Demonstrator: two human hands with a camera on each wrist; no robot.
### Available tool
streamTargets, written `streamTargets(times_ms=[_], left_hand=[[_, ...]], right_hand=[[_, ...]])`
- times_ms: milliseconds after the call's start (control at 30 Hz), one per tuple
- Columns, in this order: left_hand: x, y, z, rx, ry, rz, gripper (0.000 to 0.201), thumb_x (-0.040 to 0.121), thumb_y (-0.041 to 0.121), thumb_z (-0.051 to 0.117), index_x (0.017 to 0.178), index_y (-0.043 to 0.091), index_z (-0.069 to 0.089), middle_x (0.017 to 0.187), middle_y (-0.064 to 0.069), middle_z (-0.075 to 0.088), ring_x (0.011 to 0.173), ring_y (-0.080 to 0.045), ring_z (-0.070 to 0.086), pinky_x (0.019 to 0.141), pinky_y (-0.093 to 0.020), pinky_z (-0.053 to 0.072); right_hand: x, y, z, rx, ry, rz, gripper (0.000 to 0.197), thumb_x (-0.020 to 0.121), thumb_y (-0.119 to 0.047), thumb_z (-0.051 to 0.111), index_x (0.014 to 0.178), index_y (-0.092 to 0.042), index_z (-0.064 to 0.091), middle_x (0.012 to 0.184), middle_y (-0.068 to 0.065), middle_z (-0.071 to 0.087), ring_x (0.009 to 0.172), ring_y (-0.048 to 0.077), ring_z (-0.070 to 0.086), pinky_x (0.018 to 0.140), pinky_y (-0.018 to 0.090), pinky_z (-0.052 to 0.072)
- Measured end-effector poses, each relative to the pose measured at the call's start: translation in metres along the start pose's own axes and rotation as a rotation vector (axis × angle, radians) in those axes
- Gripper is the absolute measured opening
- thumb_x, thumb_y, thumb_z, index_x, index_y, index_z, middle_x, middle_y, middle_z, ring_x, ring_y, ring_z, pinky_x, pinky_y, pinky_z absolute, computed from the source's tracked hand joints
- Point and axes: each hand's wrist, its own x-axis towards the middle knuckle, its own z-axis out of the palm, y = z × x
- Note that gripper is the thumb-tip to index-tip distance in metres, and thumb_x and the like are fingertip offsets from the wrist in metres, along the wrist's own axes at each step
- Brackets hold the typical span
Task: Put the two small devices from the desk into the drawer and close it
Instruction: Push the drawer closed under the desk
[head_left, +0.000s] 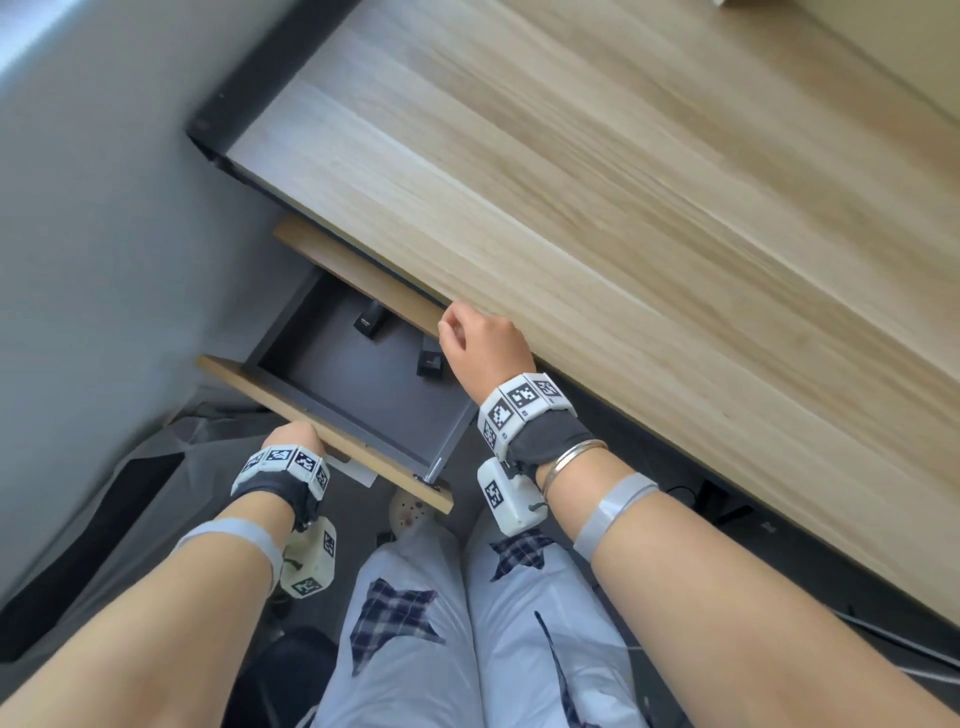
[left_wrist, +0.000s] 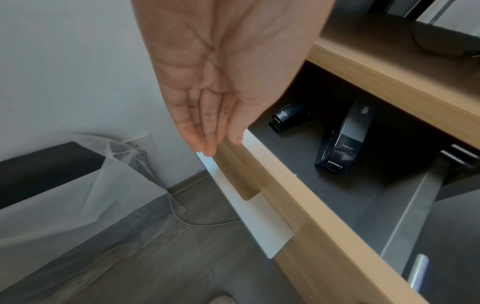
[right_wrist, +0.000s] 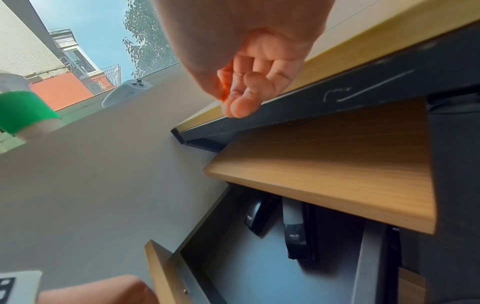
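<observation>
The two small devices, a shorter device (left_wrist: 291, 116) and a longer device (left_wrist: 342, 142), are lying side by side on the grey floor of the open drawer (head_left: 311, 410), toward its back. The left hand (left_wrist: 221, 82) is touching the drawer's wooden front with straight, joined fingers, holding nothing. The right hand (head_left: 483, 345) is sitting at the desk (head_left: 623, 208) edge, just above the longer device, fingers loosely curled and empty.

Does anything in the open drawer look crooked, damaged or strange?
Nothing looks damaged or spilled. The smaller black device and the larger black device lie at different angles in the drawer, not lined up.
</observation>
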Motion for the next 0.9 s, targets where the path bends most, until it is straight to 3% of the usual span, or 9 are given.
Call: streamTargets(times_ms=[200, 366, 533, 666, 733, 800, 900], left_hand=[[0.011, 0.035, -0.022, -0.012, 0.079, 0.083, 0.032, 0.089, 0.005, 0.048, 0.117, -0.006, 0.059, 0.118, -0.02, 0.065, 0.108, -0.034, 0.063, 0.086, -0.035, 0.051], [0.022, 0.062, -0.037, -0.072, 0.112, 0.142, 0.035, 0.09, 0.002, 0.044, 0.124, -0.003, 0.052, 0.129, -0.019, 0.057, 0.117, -0.036, 0.057, 0.095, -0.038, 0.048], [0.03, 0.084, -0.049, -0.089, 0.12, 0.214, 0.035, 0.088, -0.003, 0.042, 0.121, -0.004, 0.053, 0.126, -0.02, 0.056, 0.111, -0.038, 0.058, 0.092, -0.041, 0.049], [0.034, 0.099, -0.06, -0.081, 0.114, 0.258, 0.042, 0.088, -0.001, 0.043, 0.13, -0.001, 0.048, 0.134, -0.019, 0.051, 0.113, -0.038, 0.058, 0.092, -0.041, 0.049], [0.033, 0.104, -0.065, -0.077, 0.067, 0.253, 0.053, 0.09, 0.0, 0.043, 0.142, 0.006, 0.036, 0.139, -0.018, 0.049, 0.112, -0.036, 0.059, 0.088, -0.038, 0.05], [0.033, 0.108, -0.069, -0.066, 0.002, 0.248, 0.066, 0.092, 0.002, 0.044, 0.15, 0.015, 0.017, 0.132, -0.02, 0.055, 0.1, -0.031, 0.062, 0.078, -0.031, 0.047], [0.032, 0.115, -0.073, -0.076, -0.047, 0.258, 0.077, 0.091, 0.003, 0.048, 0.152, 0.018, 0.004, 0.089, -0.014, 0.064, 0.068, -0.023, 0.056, 0.071, -0.026, 0.041]], right_hand=[[0.006, 0.015, -0.024, 0.004, 0.062, 0.022, 0.019, 0.096, -0.021, 0.048, 0.096, -0.01, 0.063, 0.079, 0.013, 0.074, 0.073, 0.037, 0.066, 0.065, 0.037, 0.055], [0.012, 0.032, -0.039, -0.008, 0.105, 0.088, 0.019, 0.096, -0.022, 0.048, 0.094, -0.011, 0.063, 0.081, 0.01, 0.074, 0.076, 0.036, 0.065, 0.063, 0.033, 0.048], [0.015, 0.048, -0.043, -0.006, 0.117, 0.151, 0.018, 0.095, -0.022, 0.047, 0.092, -0.012, 0.062, 0.077, 0.013, 0.073, 0.072, 0.036, 0.064, 0.061, 0.033, 0.049], [0.02, 0.056, -0.045, 0.015, 0.138, 0.197, 0.018, 0.095, -0.023, 0.047, 0.091, -0.014, 0.062, 0.076, 0.013, 0.073, 0.072, 0.036, 0.064, 0.062, 0.035, 0.051], [0.023, 0.057, -0.046, 0.022, 0.13, 0.204, 0.018, 0.094, -0.023, 0.047, 0.091, -0.014, 0.062, 0.076, 0.013, 0.072, 0.073, 0.036, 0.065, 0.064, 0.037, 0.053], [0.025, 0.058, -0.046, 0.023, 0.122, 0.211, 0.018, 0.094, -0.024, 0.047, 0.092, -0.014, 0.062, 0.078, 0.013, 0.073, 0.074, 0.036, 0.065, 0.065, 0.036, 0.053], [0.025, 0.058, -0.047, 0.021, 0.122, 0.213, 0.018, 0.094, -0.024, 0.047, 0.092, -0.014, 0.062, 0.078, 0.012, 0.073, 0.074, 0.036, 0.065, 0.065, 0.036, 0.051]])
